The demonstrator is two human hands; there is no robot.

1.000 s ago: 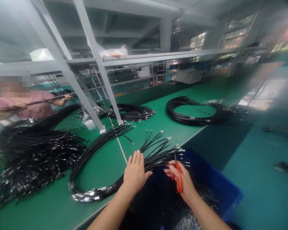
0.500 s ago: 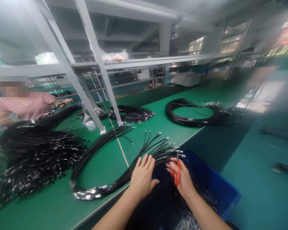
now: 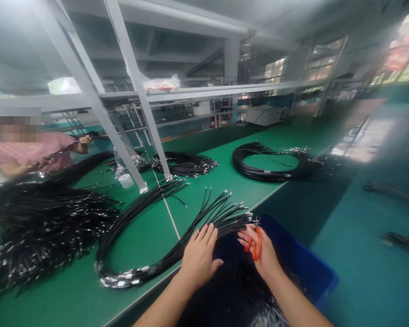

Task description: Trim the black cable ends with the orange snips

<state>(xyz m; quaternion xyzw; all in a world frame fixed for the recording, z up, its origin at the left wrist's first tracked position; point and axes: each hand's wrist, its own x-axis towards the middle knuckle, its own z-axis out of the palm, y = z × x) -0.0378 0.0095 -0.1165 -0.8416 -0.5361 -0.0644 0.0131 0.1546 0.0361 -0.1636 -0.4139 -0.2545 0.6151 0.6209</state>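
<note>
My left hand (image 3: 199, 256) lies flat with its fingers stretched out on a curved bundle of black cables (image 3: 150, 213) near the table's front edge. My right hand (image 3: 262, 252) is closed round orange-handled cutters (image 3: 255, 241), whose tip sits at the metal-tipped cable ends (image 3: 240, 210). The bundle loops left across the green table (image 3: 88, 299), and its other ends lie by the front edge. Below both hands stands a blue bin (image 3: 303, 265) with dark cable scraps in it.
A big heap of black cables (image 3: 44, 218) fills the left of the table. Two more coils (image 3: 269, 163) (image 3: 186, 163) lie further back. White frame posts (image 3: 136, 91) rise from the table's middle. A person in a pink top (image 3: 37, 152) handles cables at the far left.
My view has shifted slightly. My left hand has slid a little to the right along the bundle and my right hand with the cutters has moved up towards the cable ends.
</note>
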